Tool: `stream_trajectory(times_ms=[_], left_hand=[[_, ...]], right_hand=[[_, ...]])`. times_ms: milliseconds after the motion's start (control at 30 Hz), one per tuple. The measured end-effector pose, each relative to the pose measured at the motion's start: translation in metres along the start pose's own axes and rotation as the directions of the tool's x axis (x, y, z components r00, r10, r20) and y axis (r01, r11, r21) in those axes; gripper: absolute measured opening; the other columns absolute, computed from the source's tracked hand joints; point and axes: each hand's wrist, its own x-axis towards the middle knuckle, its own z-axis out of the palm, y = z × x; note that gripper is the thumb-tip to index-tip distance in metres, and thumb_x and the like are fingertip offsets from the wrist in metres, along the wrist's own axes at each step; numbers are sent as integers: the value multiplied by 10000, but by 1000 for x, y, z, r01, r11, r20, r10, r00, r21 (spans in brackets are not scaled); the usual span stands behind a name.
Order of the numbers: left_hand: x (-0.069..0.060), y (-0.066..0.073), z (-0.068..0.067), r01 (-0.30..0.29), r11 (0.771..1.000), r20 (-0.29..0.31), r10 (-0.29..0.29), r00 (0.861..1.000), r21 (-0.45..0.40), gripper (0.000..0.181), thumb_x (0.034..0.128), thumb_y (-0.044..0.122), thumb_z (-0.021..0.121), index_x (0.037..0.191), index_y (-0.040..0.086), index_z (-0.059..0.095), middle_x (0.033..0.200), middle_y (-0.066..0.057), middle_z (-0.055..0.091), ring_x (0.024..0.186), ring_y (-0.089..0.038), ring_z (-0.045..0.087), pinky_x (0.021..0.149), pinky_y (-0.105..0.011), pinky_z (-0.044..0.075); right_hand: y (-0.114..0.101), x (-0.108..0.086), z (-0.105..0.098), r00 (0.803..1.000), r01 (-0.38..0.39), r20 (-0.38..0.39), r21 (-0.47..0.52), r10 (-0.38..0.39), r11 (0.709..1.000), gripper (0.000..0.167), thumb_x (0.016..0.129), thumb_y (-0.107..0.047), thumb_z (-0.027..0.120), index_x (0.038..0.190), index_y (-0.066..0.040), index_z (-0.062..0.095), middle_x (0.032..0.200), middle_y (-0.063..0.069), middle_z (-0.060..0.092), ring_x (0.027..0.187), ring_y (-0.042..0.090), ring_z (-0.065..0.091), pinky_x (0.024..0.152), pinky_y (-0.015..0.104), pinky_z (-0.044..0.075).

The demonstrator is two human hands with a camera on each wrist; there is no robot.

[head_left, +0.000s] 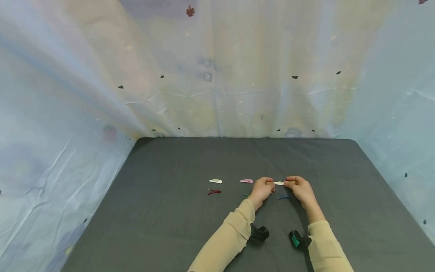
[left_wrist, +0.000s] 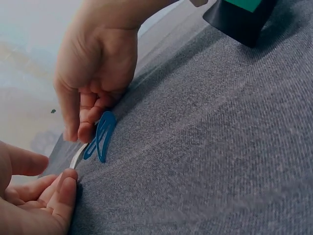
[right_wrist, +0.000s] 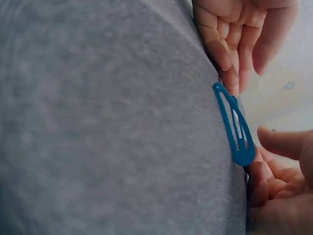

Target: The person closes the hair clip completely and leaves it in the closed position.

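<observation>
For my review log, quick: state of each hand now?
Left hand: at one end of a white hair clip; whether pinching, cannot be told.
Right hand: at its other end; likewise cannot be told.

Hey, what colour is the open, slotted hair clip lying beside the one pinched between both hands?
Blue; the hair clip shows best in the right wrist view.

Room lies left of the red clip; left hand obstructs the green clip.
</observation>
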Motion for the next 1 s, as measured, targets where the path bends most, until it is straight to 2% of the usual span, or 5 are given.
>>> stream_trajectory(times_ms=[167,400,667,833,1000], left_hand=[[1,0,-5,-14,1000,35,14,999,-3,264,896,86,569,1138,-13,607,909,-105,663,733,-111,589,663,-220,469],[4,2,-20,-42,996,112,51,992,-80,275,913,100,556,1157,-22,595,1006,-153,656,777,-110,611,728,-246,510],[-7,19,-51,-170,985,162,162,973,34,336,934,204,550,1209,14,574,1078,-134,658,879,-169,648,786,-319,519],[-22,30,-74,-270,939,179,234,956,213,314,935,287,548,1196,117,594,1076,-34,660,928,-144,632,755,-251,485],[-37,34,-97,-371,864,223,309,925,341,307,946,296,532,1203,136,586,1110,-32,646,969,-153,618,798,-279,488]], right_hand=[[-6,0,-2,999,9,45,18,-10,1000,417,928,-197,546,1256,52,481,1011,134,633,854,135,527,735,255,404],[-19,-6,-5,998,62,13,-42,-62,997,407,939,-231,536,1253,27,503,1091,209,604,903,234,540,713,263,396],[-38,-15,0,989,149,-7,-67,-150,987,414,944,-298,532,1248,-17,530,1147,191,595,1040,292,567,797,308,443],[-53,-28,6,977,213,5,-45,-212,976,428,946,-343,523,1242,-34,532,1167,174,594,1084,320,570,856,390,470],[-68,-43,17,967,252,-21,-21,-252,968,362,938,-352,537,1188,-92,572,1100,123,623,992,300,593,745,301,472]])
